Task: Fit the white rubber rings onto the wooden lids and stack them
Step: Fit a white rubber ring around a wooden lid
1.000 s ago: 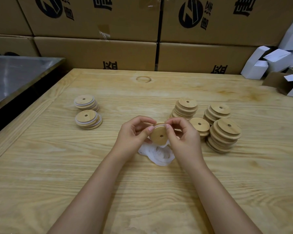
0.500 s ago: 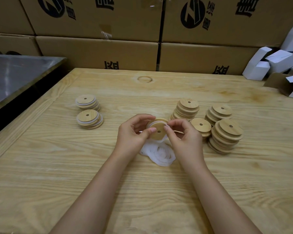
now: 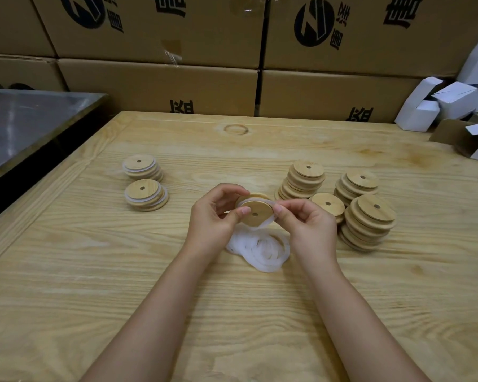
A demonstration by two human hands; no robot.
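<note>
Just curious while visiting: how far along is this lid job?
Done: the far stack and near stack at left show white rings. In hand: the left hand holds a lid while the right hand pinches a ring onto it. Left: the bare stacks at right and the ring pile.

Tabletop (image 3: pixel 94 299) — bare wood across the whole near half. Far left, two short lid stacks (image 3: pixel 144 180); an open lane runs between them and the ring pile (image 3: pixel 259 248) at centre. Right side crowded — cluster of lid stacks (image 3: pixel 367 213), packed close. Cardboard boxes (image 3: pixel 160 86) wall off the far edge; white cartons (image 3: pixel 438 106) far right.
</note>
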